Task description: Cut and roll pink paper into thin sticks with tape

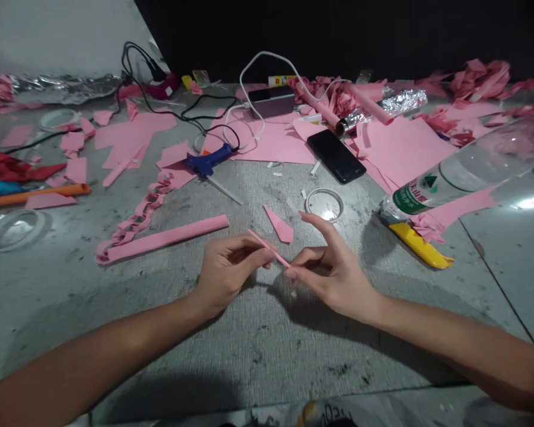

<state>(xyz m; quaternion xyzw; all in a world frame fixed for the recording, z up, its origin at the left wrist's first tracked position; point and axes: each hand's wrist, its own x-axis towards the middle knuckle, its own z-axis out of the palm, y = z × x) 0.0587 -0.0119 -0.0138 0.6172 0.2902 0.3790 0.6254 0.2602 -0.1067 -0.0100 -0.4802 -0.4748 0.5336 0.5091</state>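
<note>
My left hand [235, 270] pinches a thin, narrow pink paper roll [267, 245] between thumb and fingers. The roll slants down to the right, and at its lower end my right hand [333, 267] closes thumb and finger on it. The right index finger is raised, with a small pale strip that looks like tape [293, 206] at its tip. Just beyond the hands lies a pointed pink paper scrap [279, 225]. A roll of clear tape [324, 204] rests behind the right hand. Left of my hands is a long pink paper tube [169, 238], joined to a curling pink paper chain [145, 207].
A blue glue gun [210, 160] and black phone [336, 155] lie farther back. On the right, a plastic bottle [467, 169] lies beside a yellow cutter [420, 244]. Pink sheets [267, 139], crumpled paper [480, 83], foil [66, 88] and cables [191, 110] cover the back.
</note>
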